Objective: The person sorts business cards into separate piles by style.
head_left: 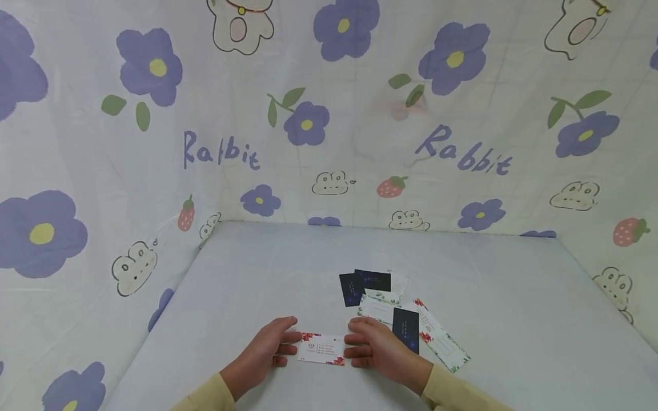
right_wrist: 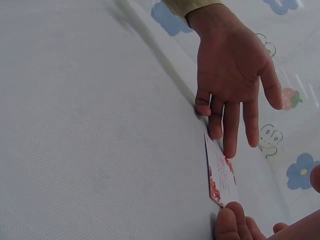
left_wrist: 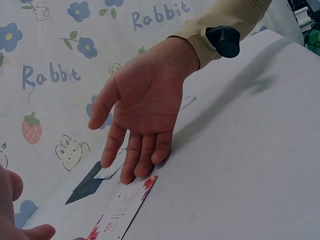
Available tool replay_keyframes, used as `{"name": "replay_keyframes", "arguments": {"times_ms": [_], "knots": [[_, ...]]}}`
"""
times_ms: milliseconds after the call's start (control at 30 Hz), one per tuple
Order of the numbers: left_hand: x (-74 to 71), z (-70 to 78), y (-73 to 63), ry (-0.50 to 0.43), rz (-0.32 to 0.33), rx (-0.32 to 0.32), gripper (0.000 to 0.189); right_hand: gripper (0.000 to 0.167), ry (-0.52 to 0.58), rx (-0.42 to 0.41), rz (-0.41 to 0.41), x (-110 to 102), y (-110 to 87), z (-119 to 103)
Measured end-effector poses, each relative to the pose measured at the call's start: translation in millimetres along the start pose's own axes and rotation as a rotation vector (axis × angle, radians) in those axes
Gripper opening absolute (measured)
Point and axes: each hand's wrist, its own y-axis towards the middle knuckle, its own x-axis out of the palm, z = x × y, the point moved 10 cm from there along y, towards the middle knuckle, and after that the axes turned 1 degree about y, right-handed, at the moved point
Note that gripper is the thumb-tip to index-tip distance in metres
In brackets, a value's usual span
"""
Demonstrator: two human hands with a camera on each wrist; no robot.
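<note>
A white business card (head_left: 321, 349) with red floral corners lies flat on the table between both hands. My left hand (head_left: 263, 351) stands on its edge at the card's left end, fingers extended and fingertips at the short edge. Mirroring it, my right hand (head_left: 382, 347) has its extended fingers at the card's right end. In the left wrist view the right hand (left_wrist: 150, 95) shows its palm, with fingertips close to the card (left_wrist: 122, 210). The right wrist view shows the left hand (right_wrist: 232, 75) palm-on, fingertips by the card's end. Neither hand curls round the card.
Beyond the right hand lie loose cards: dark blue ones (head_left: 406, 330), green-leaf ones (head_left: 447, 349) and a red-flower one (head_left: 428, 319), partly overlapping. A printed curtain (head_left: 349, 154) hangs behind and beside the pale tabletop (head_left: 257, 268).
</note>
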Motion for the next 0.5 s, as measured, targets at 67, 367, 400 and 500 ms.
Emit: {"name": "replay_keyframes", "arguments": {"times_ms": [67,367,400,500], "knots": [[0.1,0.9,-0.3,0.0,0.0,0.003,0.067,0.057,0.002,-0.002,0.004,-0.2,0.0,-0.4],[-0.4,2.1,-0.9,-0.039,-0.007,0.009,0.064,0.059,0.009,-0.017,-0.011,-0.3,-1.0,-1.9],[-0.9,1.3,-0.6,-0.047,-0.012,0.006,0.065,0.06,0.013,-0.02,-0.02,-0.5,-1.7,-1.8],[-3.9,-0.2,0.7,-0.067,-0.028,-0.003,0.067,0.064,0.013,-0.029,-0.043,-3.1,-4.4,-1.2]]}}
